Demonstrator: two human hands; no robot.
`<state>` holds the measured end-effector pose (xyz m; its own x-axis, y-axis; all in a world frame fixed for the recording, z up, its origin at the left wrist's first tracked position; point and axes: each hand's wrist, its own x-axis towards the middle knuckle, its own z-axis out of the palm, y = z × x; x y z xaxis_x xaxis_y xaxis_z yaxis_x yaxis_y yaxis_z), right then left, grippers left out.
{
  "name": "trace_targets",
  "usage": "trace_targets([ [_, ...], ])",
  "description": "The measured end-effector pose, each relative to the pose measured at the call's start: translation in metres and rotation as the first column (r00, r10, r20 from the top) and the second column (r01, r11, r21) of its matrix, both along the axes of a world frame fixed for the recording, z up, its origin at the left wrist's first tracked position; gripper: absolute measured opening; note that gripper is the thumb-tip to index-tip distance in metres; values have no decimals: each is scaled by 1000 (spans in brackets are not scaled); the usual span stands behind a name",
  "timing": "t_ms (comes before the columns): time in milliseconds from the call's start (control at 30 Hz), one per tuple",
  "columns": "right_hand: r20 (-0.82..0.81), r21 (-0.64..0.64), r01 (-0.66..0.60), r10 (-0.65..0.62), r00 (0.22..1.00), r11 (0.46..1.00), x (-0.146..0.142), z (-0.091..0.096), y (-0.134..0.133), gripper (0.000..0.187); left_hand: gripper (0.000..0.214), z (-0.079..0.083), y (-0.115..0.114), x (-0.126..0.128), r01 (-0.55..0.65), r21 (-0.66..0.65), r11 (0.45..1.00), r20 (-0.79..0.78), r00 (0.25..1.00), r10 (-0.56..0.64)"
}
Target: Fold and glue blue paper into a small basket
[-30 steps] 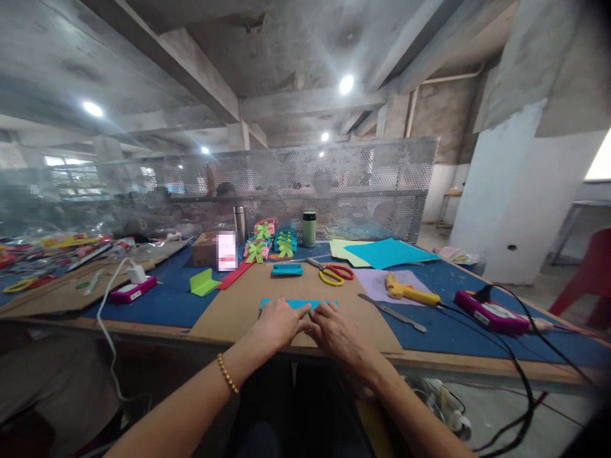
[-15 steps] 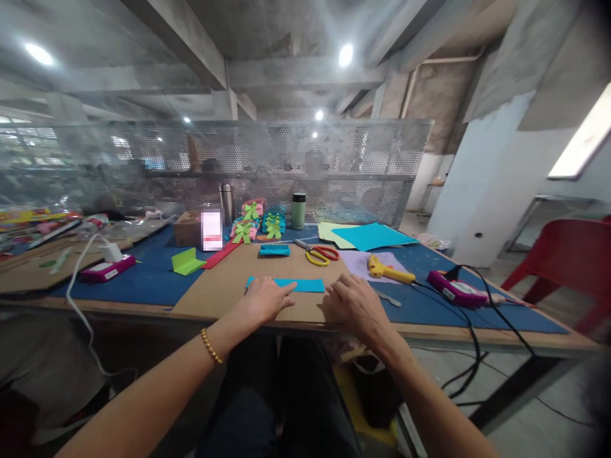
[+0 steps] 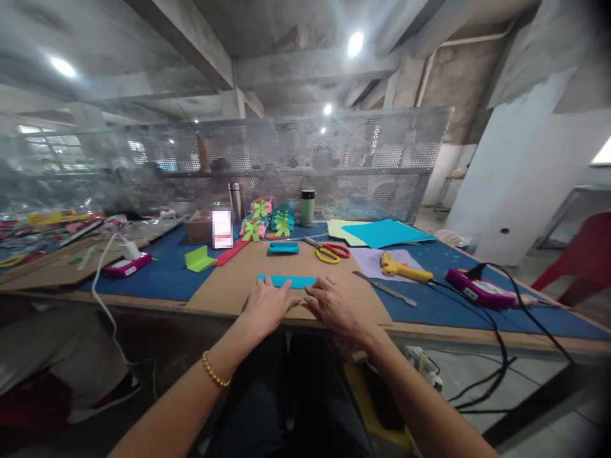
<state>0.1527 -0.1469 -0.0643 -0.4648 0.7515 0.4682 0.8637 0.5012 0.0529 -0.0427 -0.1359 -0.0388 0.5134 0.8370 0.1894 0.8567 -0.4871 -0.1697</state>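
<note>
A blue paper strip lies flat on the brown cardboard sheet. On its near left edge rests my left hand, fingers stretched out and pressing the paper. My right hand covers the strip's right end, with bent fingers drawn close together on the paper; the fingertips are partly hidden. Just beyond the strip sits a folded blue paper piece. Scissors with red and yellow handles lie to the right of that piece. A metal scraper-like blade lies right of my right hand.
A yellow glue gun rests on purple paper, wired near a magenta power box. Behind stand a green bottle, a steel flask and paper-bow pieces. Folded green paper and a red strip lie left.
My right hand has moved left onto the strip's right end, uncovering more of the metal blade. My left hand remains on the strip. The view has shifted slightly right.
</note>
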Motion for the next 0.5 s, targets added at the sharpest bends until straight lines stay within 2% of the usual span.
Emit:
trace_targets([
  [133, 14, 0, -21, 21, 1000, 1000, -3, 7, -5, 30, 63, -11, 1, -18, -128, 87, 988, 44, 991, 124],
  [333, -8, -27, -2, 2, 1000, 1000, -5, 13, -12, 30, 58, -11, 7, -55, -185, 115, 976, -13, 982, 188],
  [400, -18, -33, 4, -5, 1000, 999, -5, 13, -11, 30, 59, -8, 8, -57, -204, 123, 971, -11, 978, 207],
  [500, -24, -25, -7, 6, 1000, 1000, -4, 10, -9, 30, 56, -1, 7, -42, -199, 181, 963, -7, 979, 204],
])
